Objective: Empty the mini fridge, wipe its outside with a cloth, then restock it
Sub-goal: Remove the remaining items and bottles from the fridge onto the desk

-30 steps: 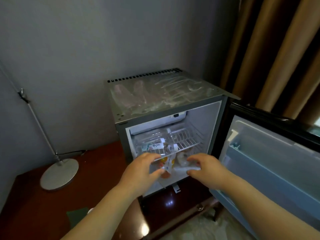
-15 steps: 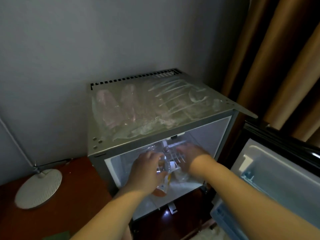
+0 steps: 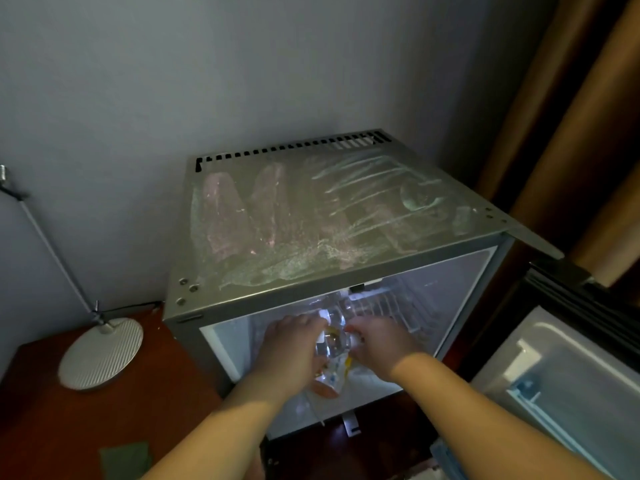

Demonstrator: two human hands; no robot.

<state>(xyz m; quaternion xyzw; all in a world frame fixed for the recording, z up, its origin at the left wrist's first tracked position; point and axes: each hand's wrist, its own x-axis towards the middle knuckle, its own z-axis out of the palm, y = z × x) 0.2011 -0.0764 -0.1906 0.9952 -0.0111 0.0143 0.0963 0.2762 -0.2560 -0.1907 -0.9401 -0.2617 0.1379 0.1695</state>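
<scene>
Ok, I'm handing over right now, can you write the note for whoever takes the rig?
Left hand grips clear bottles inside the mini fridge; right hand curls against them, grip unclear.
Door is open to the right. Other bottles lie on the wire shelf.
The fridge top shows wipe smears, so wiping looks at least begun.
Green cloth lies on the table, lower left.
Left: finish handling the bottles, shut the door.

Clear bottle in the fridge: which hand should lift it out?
Left, probably: the left hand curls its fingers round the clear bottle, and the table lies on its side. The right hand has an unclear hold.
</scene>
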